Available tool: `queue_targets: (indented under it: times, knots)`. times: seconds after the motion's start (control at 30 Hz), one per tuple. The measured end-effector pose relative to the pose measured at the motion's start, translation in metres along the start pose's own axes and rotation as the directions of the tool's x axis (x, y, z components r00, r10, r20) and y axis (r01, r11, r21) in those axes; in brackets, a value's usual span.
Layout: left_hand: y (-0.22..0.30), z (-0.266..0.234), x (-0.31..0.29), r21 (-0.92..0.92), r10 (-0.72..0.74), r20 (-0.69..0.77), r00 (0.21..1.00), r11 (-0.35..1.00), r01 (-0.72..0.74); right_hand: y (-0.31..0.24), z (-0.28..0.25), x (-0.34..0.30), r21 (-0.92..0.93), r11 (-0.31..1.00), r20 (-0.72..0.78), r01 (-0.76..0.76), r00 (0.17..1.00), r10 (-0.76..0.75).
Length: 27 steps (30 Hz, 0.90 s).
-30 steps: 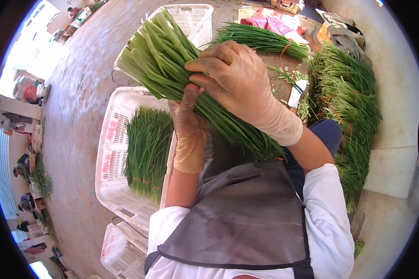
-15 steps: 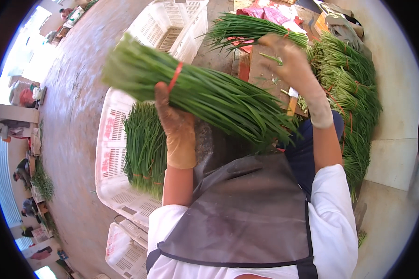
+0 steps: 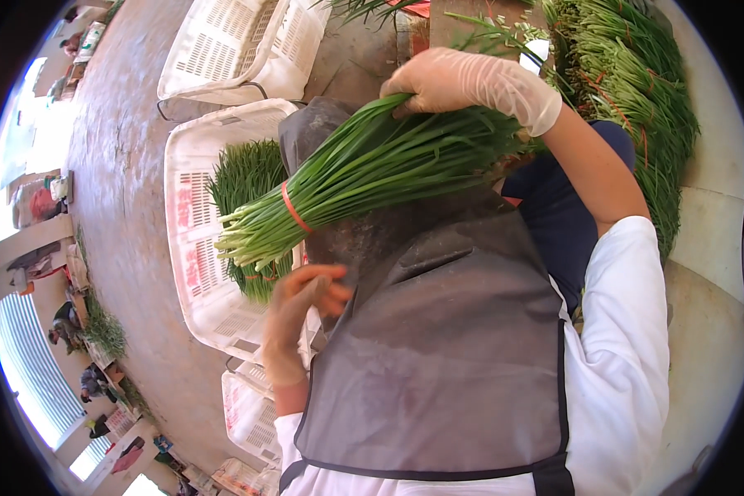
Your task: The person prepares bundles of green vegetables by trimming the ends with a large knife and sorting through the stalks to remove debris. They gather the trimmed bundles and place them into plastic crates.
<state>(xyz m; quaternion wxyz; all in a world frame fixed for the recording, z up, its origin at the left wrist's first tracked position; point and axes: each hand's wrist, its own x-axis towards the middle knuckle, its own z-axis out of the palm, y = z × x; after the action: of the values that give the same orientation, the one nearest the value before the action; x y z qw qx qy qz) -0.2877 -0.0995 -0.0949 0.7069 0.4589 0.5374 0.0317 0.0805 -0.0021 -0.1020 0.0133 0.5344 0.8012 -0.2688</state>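
A bunch of garlic chives (image 3: 372, 165) lies across my lap over the apron, its pale cut ends toward the left and its green leaves toward the right. A red band (image 3: 293, 207) rings it near the cut ends. My right hand (image 3: 463, 87), in a thin pale glove, grips the leaves from above, the thumb and fingers closed on them. Just below the cut ends, apart from the bunch, is my left hand (image 3: 298, 310). It is gloved, slightly blurred and holds nothing, with its fingers loosely bent and apart.
At my left a white plastic crate (image 3: 194, 264) holds banded chives (image 3: 252, 178). Other white crates (image 3: 231, 50) stand ahead and behind it. A large pile of chives (image 3: 636, 91) lies on the right, beside a knife (image 3: 535, 54). People work at the far left.
My left hand has let go of the bunch and moved down. The bunch has come down over my lap, its cut ends swinging lower, and my right hand has taken hold of the leaves.
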Motion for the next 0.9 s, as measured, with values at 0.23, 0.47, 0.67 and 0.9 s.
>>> queue_targets:
  times: [0.23, 0.47, 0.67, 0.9]
  knots:
    - [0.098, 0.013, 0.069, 0.557, 0.74, -0.109, 0.664, 0.599, -0.575, -0.017, -0.021, -0.005, -0.404, 0.896, -0.438, 0.183, 0.821, -0.366]
    - [0.096, -0.028, 0.139, 0.538, 0.244, 0.075, 0.967, 0.807, -0.245, -0.064, 0.046, -0.039, -0.27, 0.91, -0.621, 0.314, 0.666, -0.413]
    - [0.097, -0.002, 0.132, -0.134, 0.272, -0.045, 0.961, 0.952, -0.275, -0.058, 0.101, -0.032, -0.329, 0.943, -0.579, 0.053, 0.778, -0.246]
    - [0.101, -0.005, 0.122, -0.409, 0.149, 0.007, 0.989, 0.903, -0.133, -0.047, 0.092, -0.033, -0.294, 0.954, -0.546, 0.062, 0.808, -0.221]
